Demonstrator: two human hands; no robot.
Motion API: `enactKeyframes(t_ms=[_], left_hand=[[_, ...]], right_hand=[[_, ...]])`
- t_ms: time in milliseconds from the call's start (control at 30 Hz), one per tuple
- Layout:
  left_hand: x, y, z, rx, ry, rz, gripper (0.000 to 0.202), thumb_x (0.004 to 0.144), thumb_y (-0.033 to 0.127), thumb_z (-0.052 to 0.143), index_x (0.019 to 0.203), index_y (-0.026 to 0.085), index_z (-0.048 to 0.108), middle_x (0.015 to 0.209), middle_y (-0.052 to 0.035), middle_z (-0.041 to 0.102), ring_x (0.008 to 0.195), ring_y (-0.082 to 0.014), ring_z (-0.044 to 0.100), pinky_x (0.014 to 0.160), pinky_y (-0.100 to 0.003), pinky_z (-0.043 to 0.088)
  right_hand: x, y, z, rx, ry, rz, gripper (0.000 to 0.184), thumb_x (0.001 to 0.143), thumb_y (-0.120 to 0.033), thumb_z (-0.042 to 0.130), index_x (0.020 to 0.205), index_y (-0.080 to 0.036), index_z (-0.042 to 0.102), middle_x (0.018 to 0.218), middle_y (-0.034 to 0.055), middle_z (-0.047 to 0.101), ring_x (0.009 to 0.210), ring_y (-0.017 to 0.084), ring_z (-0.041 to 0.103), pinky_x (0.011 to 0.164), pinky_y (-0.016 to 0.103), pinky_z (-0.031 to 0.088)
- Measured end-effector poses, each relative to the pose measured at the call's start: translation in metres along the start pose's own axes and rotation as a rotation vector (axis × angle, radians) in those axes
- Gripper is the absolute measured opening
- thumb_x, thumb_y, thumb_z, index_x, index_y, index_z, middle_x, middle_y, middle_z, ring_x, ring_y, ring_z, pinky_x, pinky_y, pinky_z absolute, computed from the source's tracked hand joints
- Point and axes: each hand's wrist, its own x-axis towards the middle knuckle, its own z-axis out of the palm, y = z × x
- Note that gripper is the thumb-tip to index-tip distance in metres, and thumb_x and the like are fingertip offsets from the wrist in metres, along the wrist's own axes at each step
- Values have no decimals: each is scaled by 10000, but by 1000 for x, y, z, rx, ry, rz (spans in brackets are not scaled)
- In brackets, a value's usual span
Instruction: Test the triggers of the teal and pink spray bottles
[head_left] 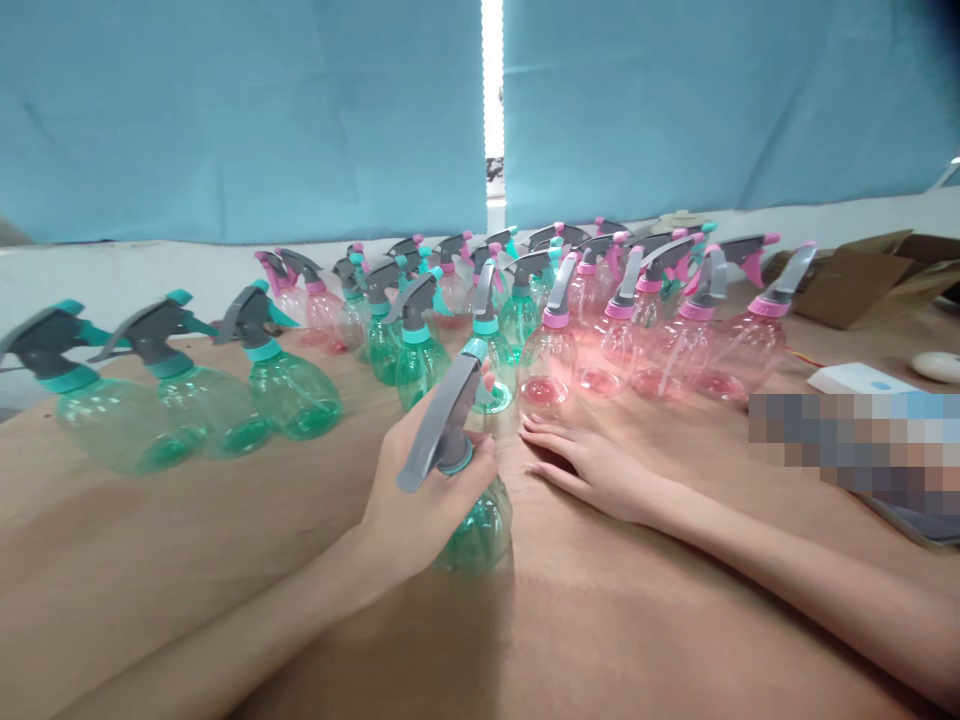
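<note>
My left hand (409, 490) is wrapped round the neck of a green spray bottle (480, 530) with a grey trigger head and a teal nozzle. The bottle stands close to upright in front of me. My right hand (589, 465) lies flat on the table, palm down and fingers stretched out, with nothing in it. Just beyond its fingertips stands a pink spray bottle (546, 360). Another green spray bottle (491, 370) is behind the held one, partly hidden by my left hand.
Three green spray bottles (292, 395) line up at the left of the wooden table (375, 650). Several pink and green ones crowd the back. At right are a cardboard box (862, 275), a white box (859, 379), a white rounded object (937, 366) and a blurred-out item.
</note>
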Motion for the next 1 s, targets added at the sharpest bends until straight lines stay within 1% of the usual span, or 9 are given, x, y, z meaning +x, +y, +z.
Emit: enactKeyframes(t_ms=[67,133,200,267,467,600,700,800,1000], left_hand=[[0,-1,0,21,15,-1,465,821,181,544,1282,200,494,1118,-39,666,617,-91,541,707,-256,522],[-1,-4,0,57,22,-1,452,826,191,550,1276,206,514,936,-9,678,608,-104,532,674,-258,509],[-1,-6,0,83,20,-6,422,835,207,554,1257,219,543,775,21,636,600,-117,527,642,-260,496],[-2,-8,0,91,18,-3,387,844,228,557,1230,236,570,713,33,596,596,-123,524,636,-267,493],[-2,-7,-2,71,11,-25,377,832,237,556,1208,232,579,688,36,567,637,-141,558,666,-282,501],[1,-2,-5,39,-80,-15,335,797,211,541,1127,221,595,714,21,587,742,-177,605,682,-295,512],[3,0,-6,22,-127,-2,346,772,187,532,1111,219,597,711,25,592,708,-167,589,685,-301,511],[4,1,-6,25,-124,-2,398,763,179,524,1154,217,587,731,29,600,683,-154,574,710,-308,512],[1,-1,-5,57,-101,-52,416,794,210,501,1204,235,564,796,12,624,770,-179,605,718,-313,514]], right_hand=[[0,0,0,11,6,-5,492,962,-482,441,1359,-207,532,1410,111,518,1297,297,479,1073,502,395],[0,1,1,20,16,-8,483,959,-482,448,1357,-223,535,1410,103,518,1294,298,482,1071,507,396],[0,1,1,20,18,-6,483,959,-482,448,1360,-226,531,1409,102,520,1294,298,482,1071,507,395],[0,1,1,18,16,-6,482,960,-481,447,1363,-229,528,1408,99,522,1294,297,482,1068,507,398],[0,0,1,-7,7,-5,486,965,-473,437,1354,-200,537,1404,112,525,1295,290,482,1073,487,400],[0,0,1,-5,9,-2,480,964,-470,440,1349,-201,542,1404,113,524,1297,292,479,1072,492,400],[0,0,1,-6,6,-3,484,965,-479,434,1351,-206,539,1407,111,521,1298,289,479,1071,488,402],[0,0,1,-18,-4,-1,496,967,-487,425,1354,-197,536,1408,114,519,1299,285,479,1074,478,401],[0,2,1,3,1,-3,499,963,-485,435,1350,-188,541,1411,121,515,1295,293,481,1074,490,397]])
